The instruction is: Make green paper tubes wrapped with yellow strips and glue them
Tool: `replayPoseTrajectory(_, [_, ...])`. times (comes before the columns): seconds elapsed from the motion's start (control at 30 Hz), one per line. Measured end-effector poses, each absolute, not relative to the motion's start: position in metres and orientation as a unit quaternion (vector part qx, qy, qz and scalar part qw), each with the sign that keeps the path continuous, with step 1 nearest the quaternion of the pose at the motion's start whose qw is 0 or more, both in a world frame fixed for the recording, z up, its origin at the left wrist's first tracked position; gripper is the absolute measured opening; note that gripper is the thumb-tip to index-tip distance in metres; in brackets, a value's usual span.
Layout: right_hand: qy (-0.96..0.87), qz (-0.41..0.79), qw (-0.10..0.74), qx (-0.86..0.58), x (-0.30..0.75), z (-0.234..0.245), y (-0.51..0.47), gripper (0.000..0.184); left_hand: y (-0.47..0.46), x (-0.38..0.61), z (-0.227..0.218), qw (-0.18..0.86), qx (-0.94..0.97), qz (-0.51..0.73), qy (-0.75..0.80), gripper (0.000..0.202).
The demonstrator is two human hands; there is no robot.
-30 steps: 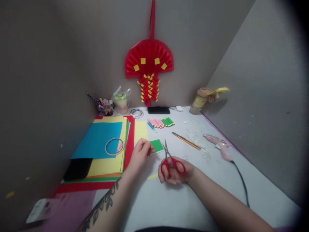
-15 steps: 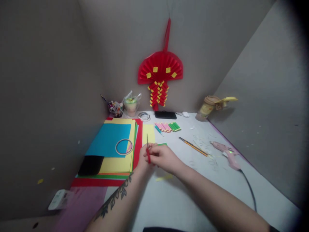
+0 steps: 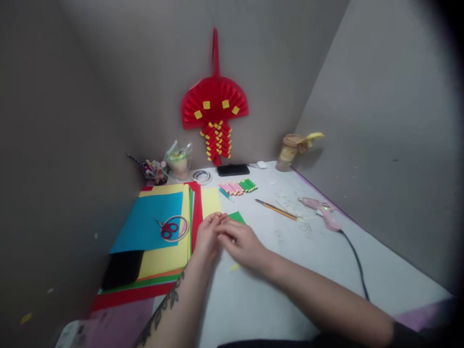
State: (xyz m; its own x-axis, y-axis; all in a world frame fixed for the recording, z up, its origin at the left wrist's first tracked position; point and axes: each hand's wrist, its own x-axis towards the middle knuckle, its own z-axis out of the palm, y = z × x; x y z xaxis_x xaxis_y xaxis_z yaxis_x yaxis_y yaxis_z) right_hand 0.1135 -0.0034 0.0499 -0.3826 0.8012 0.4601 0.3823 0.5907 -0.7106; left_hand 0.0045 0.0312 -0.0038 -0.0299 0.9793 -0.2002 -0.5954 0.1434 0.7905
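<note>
My left hand [image 3: 208,234] and my right hand [image 3: 242,242] meet above the white tabletop. The left one's fingers are curled and press together, and whatever lies in them is hidden. Over its fingertips reach the thumb and fingers of my right hand, closed in a pinch; I cannot make out what they hold. Just behind them lies a green paper piece [image 3: 237,217], partly covered. A thin yellow paper strip [image 3: 235,267] is beneath my right wrist. Red-handled scissors [image 3: 168,230] rest on the blue sheet [image 3: 148,220], overlapping a tape roll [image 3: 187,227].
Left, coloured paper is stacked under a black object [image 3: 122,270]. Pink and green paper rolls [image 3: 248,185], a blue pen [image 3: 226,194] and a phone [image 3: 233,170] lie farther back. Right are pencils [image 3: 277,210], a corded glue gun [image 3: 328,215] and a cup [image 3: 289,152]. A red fan decoration [image 3: 215,101] hangs behind.
The red-handled scissors have left my right hand and now lie on the blue sheet by the tape roll. Both hands have come together. The camera view has turned to the right.
</note>
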Motion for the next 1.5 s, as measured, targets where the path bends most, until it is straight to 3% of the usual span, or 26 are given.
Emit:
replayPoseTrajectory(0.13, [-0.764, 0.168, 0.381, -0.493, 0.171, 0.019, 0.015, 0.018, 0.035, -0.004, 0.002, 0.596, 0.303, 0.594, 0.447, 0.023])
replayPoseTrajectory(0.33, [-0.77, 0.143, 0.365, -0.503, 0.203, -0.005, 0.031, 0.02, 0.029, -0.014, 0.016, 0.298, 0.472, 0.576, 0.597, 0.022])
replayPoseTrajectory(0.4, [-0.784, 0.16, 0.366, -0.475, 0.201, -0.003, 0.029, 0.019, 0.028, -0.014, 0.018, 0.243, 0.514, 0.555, 0.607, 0.019])
replayPoseTrajectory(0.67, [-0.833, 0.196, 0.292, -0.427, 0.199, 0.011, 0.017, 0.017, 0.028, -0.013, 0.011, 0.235, 0.629, 0.431, 0.602, 0.01])
replayPoseTrajectory(0.77, [-0.839, 0.214, 0.273, -0.419, 0.205, 0.013, 0.019, 0.015, 0.025, -0.01, 0.013, 0.202, 0.683, 0.353, 0.607, 0.021])
replayPoseTrajectory(0.87, [-0.867, 0.243, 0.211, -0.38, 0.203, 0.018, 0.014, 0.009, 0.022, -0.009, 0.015, 0.168, 0.713, 0.318, 0.602, 0.009])
replayPoseTrajectory(1.0, [-0.879, 0.244, 0.12, -0.393, 0.191, 0.023, -0.002, 0.017, 0.022, -0.011, 0.012, 0.148, 0.723, 0.293, 0.608, 0.013])
replayPoseTrajectory(1.1, [-0.875, 0.256, 0.085, -0.403, 0.185, 0.024, -0.01, 0.009, 0.025, -0.012, 0.008, 0.131, 0.714, 0.306, 0.616, 0.018])
replayPoseTrajectory(1.2, [-0.878, 0.265, 0.078, -0.391, 0.183, 0.026, -0.013, 0.009, 0.028, -0.009, 0.004, 0.118, 0.711, 0.309, 0.621, 0.015])
replayPoseTrajectory(1.37, [-0.879, 0.305, 0.087, -0.356, 0.184, 0.031, -0.014, 0.01, 0.035, 0.004, -0.002, 0.15, 0.698, 0.275, 0.644, 0.047])
replayPoseTrajectory(1.5, [-0.775, 0.357, 0.211, -0.477, 0.196, 0.025, 0.003, 0.009, 0.039, 0.01, -0.003, 0.148, 0.685, 0.276, 0.658, 0.058])
